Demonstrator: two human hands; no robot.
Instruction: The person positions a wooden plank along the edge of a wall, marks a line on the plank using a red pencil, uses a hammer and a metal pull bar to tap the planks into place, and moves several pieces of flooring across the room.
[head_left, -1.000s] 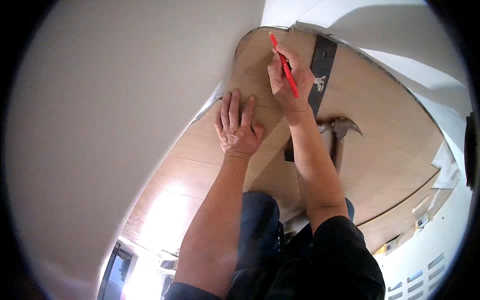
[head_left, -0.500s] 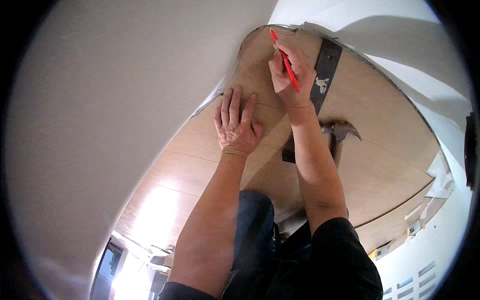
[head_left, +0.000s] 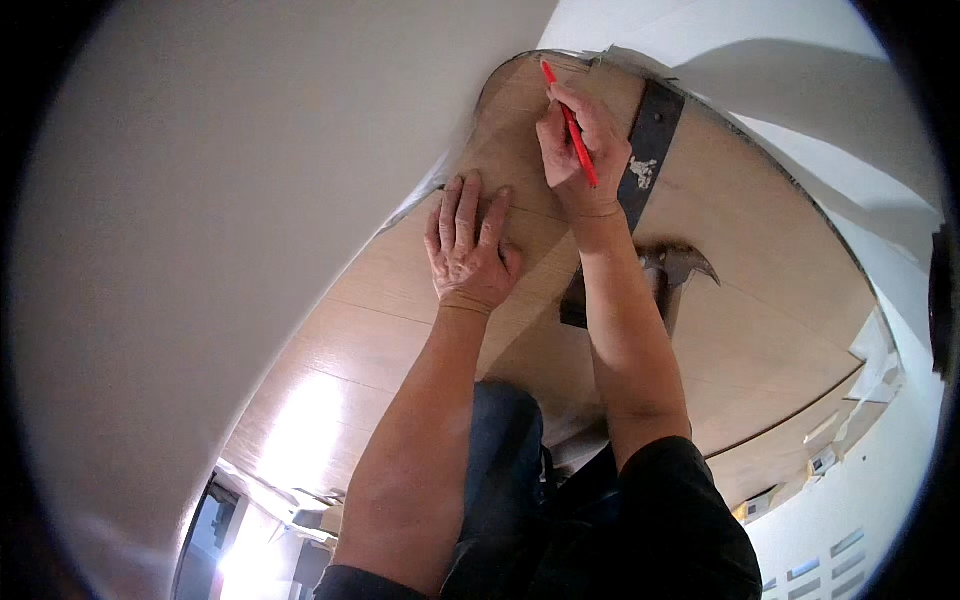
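The right hand (head_left: 588, 150) is pinching a thin red pencil (head_left: 573, 128) between its thumb and fingers. The pencil's long axis runs forward and a little to the left from this hand. Its tip lies ahead of the fingers, close to the far curved edge of the light-brown wood-grain board (head_left: 515, 125); whether the tip touches the surface, I cannot tell. The left hand (head_left: 470, 250) is laid flat on the boards, its fingers somewhat spread, behind and to the left of the right hand, so the right hand is the nearer one to that edge. Just right of the right hand lies a dark, flat, straight bar (head_left: 655, 125); behind it, beside the right forearm, is a claw hammer with brown metal head (head_left: 680, 262).
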